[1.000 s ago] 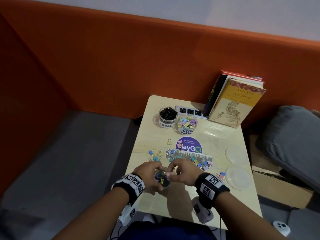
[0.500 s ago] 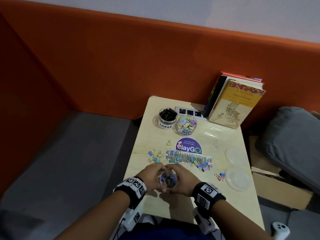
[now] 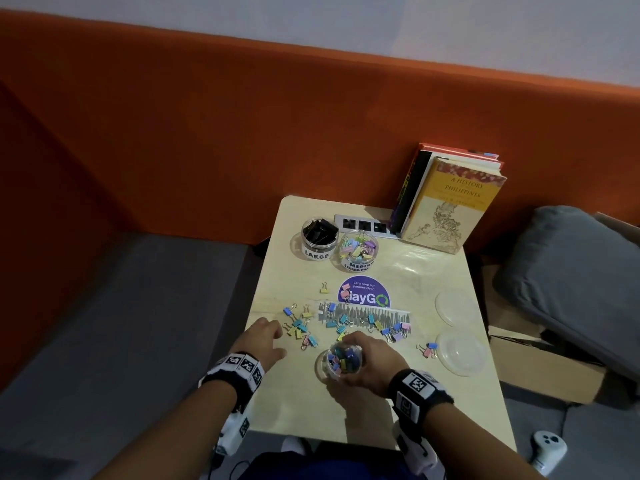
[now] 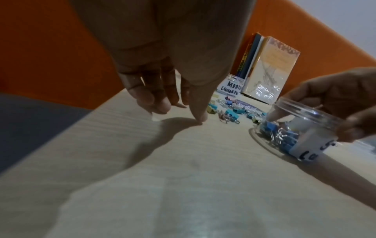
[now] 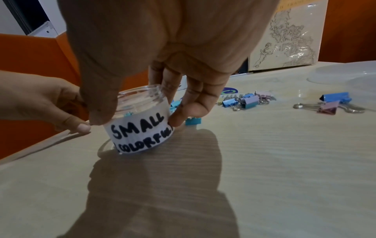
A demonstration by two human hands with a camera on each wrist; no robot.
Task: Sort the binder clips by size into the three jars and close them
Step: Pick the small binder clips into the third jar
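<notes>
Our right grip (image 5: 162, 53) curls thumb and fingers (image 5: 191, 104) round the open small jar (image 3: 344, 361) labelled SMALL COLORFUL, tilted on the tabletop (image 3: 398, 410), half full of clips, while our left grip (image 3: 265, 337) hangs relaxed and empty beside loose small clips (image 3: 300, 328). The large jar (image 3: 319, 237) and medium jar (image 3: 358, 250) stand at the far edge, two lids (image 3: 459, 355) lying to the right

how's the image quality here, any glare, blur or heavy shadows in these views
Head view: dim, wide-angle bend, glare patch on the table near the books. Left wrist view: soft and blurred, the left hand casts a long shadow, the small jar is smeared. Right wrist view: sharpest; the jar label is readable, the right hand throws a broad dark shadow, sheen on the book cover.
</notes>
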